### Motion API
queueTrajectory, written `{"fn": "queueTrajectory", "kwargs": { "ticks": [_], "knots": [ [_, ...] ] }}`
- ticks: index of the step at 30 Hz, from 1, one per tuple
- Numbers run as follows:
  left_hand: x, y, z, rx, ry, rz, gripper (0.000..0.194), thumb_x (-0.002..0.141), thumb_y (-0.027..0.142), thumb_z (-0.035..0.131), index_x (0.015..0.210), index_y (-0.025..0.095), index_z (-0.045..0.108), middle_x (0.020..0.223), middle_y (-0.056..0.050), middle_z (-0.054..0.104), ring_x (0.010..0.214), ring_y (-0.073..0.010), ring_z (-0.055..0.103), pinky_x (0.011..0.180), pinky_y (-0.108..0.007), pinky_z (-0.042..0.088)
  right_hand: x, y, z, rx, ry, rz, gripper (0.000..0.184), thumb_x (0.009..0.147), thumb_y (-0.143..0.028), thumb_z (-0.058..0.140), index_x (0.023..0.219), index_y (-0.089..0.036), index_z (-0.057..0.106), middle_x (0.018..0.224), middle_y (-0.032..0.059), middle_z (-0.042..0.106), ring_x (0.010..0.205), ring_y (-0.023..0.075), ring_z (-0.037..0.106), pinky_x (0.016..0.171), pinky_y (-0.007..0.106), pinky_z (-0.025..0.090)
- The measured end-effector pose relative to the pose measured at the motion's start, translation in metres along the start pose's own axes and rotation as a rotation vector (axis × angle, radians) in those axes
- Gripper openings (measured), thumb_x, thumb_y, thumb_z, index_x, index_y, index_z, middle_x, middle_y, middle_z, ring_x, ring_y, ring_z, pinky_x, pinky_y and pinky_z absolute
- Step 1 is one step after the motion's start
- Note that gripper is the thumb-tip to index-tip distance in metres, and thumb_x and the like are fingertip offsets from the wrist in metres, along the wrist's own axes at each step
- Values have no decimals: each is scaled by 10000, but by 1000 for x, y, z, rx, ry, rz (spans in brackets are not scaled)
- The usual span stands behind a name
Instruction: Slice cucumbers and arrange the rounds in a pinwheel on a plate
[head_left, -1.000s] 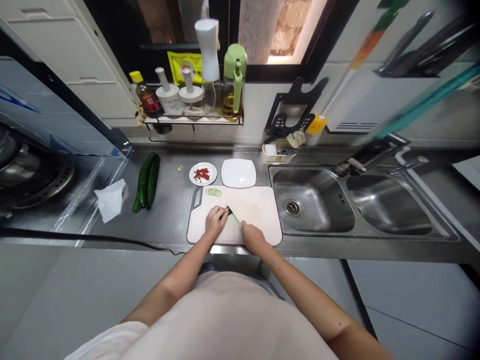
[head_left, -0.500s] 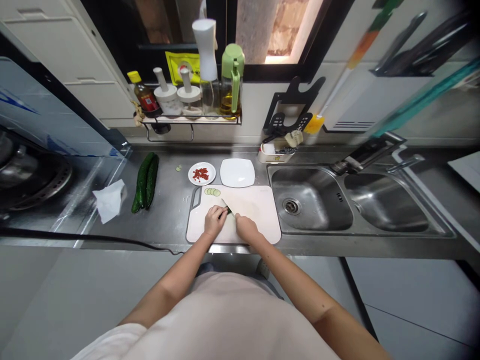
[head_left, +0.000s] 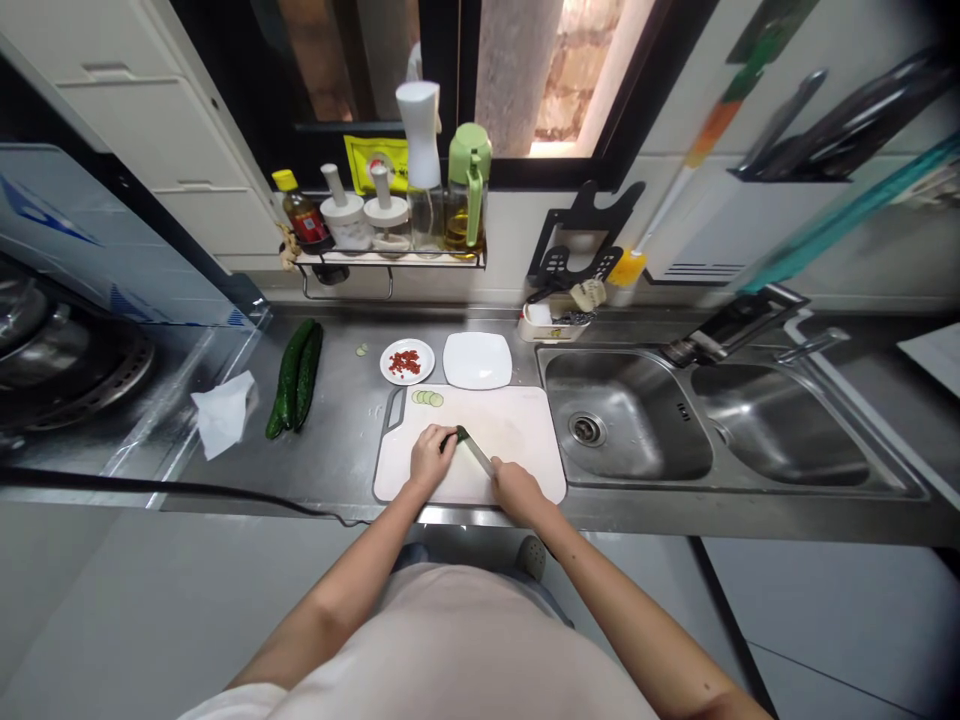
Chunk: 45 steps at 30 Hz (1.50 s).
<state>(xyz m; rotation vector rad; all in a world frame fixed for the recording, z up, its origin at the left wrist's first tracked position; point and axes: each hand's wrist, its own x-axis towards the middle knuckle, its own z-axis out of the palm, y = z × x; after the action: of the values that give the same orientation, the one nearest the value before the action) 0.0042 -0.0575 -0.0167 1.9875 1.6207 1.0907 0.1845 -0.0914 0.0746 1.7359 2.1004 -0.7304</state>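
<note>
My right hand (head_left: 517,490) is closed around the handle of a knife (head_left: 478,456), its blade slanting up and left over the white cutting board (head_left: 525,430). The blade tip is beside a short dark green piece of cucumber (head_left: 460,433). My left hand (head_left: 432,455) grips that piece, fingers bent over it and partly hiding it. Several pale cucumber slices (head_left: 427,398) lie overlapping near the board's upper left corner. Behind the board stand a white plate (head_left: 477,360) and a smaller dish (head_left: 385,362) with chopped red bits.
Whole cucumbers (head_left: 295,380) and a crumpled white tissue (head_left: 224,415) lie to the left. A double sink (head_left: 630,480) borders the board on the right. A wall rack (head_left: 420,260) carries bottles and jars. A black cord (head_left: 225,490) runs along the counter's front edge.
The knife and my right hand have moved right and toward me, so the blade now reaches less far past the cucumber piece. The whole view has shifted slightly downward.
</note>
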Motion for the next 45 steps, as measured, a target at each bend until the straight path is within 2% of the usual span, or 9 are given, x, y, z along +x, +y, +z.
{"fn": "queueTrajectory", "kwargs": {
  "ticks": [6, 12, 19, 22, 27, 31, 37, 43, 45],
  "knots": [
    [1, 2, -2, -30, 14, -5, 162, 878, 241, 522, 994, 221, 634, 923, -48, 636, 911, -176, 591, 829, -322, 475, 0, 4, -5, -14, 54, 17, 253, 910, -166, 354, 1114, -154, 503, 965, 145, 654, 909, 241, 635, 697, 296, 421],
    [3, 0, -5, -94, 39, -97, 175, 873, 268, 522, 996, 203, 629, 941, -51, 644, 897, -159, 597, 779, -285, 488, -1, 7, -6, -137, 102, 61, 300, 902, -77, 331, 1137, -178, 488, 948, 114, 640, 907, 211, 638, 725, 287, 406],
    [22, 11, -16, -167, 69, -251, 259, 887, 333, 494, 1072, 195, 613, 1037, -74, 644, 941, -168, 603, 774, -283, 498, -3, 17, -7, -282, 320, 98, 384, 935, -157, 346, 1282, -282, 455, 1057, 94, 565, 855, 171, 599, 719, 278, 362],
    [36, 18, -20, -122, -36, -198, 290, 862, 367, 536, 1093, 216, 625, 1092, -65, 638, 1031, -191, 573, 864, -320, 477, -2, 20, -8, -319, 379, 77, 390, 940, -191, 360, 1303, -292, 460, 1082, 98, 546, 860, 177, 559, 739, 298, 340],
    [50, 28, -22, 29, -329, -67, 335, 794, 444, 613, 1054, 243, 677, 1130, -60, 629, 1098, -230, 532, 962, -378, 413, -2, 21, -8, -314, 445, 29, 382, 944, -215, 369, 1303, -288, 478, 1085, 92, 541, 828, 164, 500, 726, 290, 300],
    [52, 31, -20, 52, -405, -67, 289, 796, 436, 602, 991, 249, 703, 1065, -53, 650, 1048, -226, 552, 932, -364, 419, -1, 21, -7, -304, 474, 8, 373, 943, -215, 375, 1291, -278, 497, 1070, 89, 547, 807, 161, 483, 707, 293, 282],
    [52, 24, -12, -41, -325, -120, 147, 762, 306, 640, 863, 218, 700, 956, -37, 662, 953, -185, 572, 881, -313, 432, 1, 23, -6, -306, 462, 25, 352, 948, -222, 364, 1257, -279, 522, 1067, 83, 546, 802, 162, 494, 695, 294, 279],
    [59, 4, -10, -35, -138, -524, 164, 795, 355, 604, 867, 222, 666, 788, -4, 664, 733, -147, 594, 684, -255, 431, 2, 33, -3, -301, 413, 82, 352, 931, -209, 395, 1244, -293, 530, 1069, 77, 548, 805, 159, 522, 690, 288, 296],
    [65, -3, -11, -3, -117, -582, 169, 794, 369, 610, 882, 233, 657, 804, 0, 675, 744, -152, 602, 661, -250, 411, 2, 38, -2, -300, 401, 103, 353, 928, -218, 404, 1248, -300, 529, 1068, 74, 546, 805, 160, 530, 684, 288, 301]
  ]
}}
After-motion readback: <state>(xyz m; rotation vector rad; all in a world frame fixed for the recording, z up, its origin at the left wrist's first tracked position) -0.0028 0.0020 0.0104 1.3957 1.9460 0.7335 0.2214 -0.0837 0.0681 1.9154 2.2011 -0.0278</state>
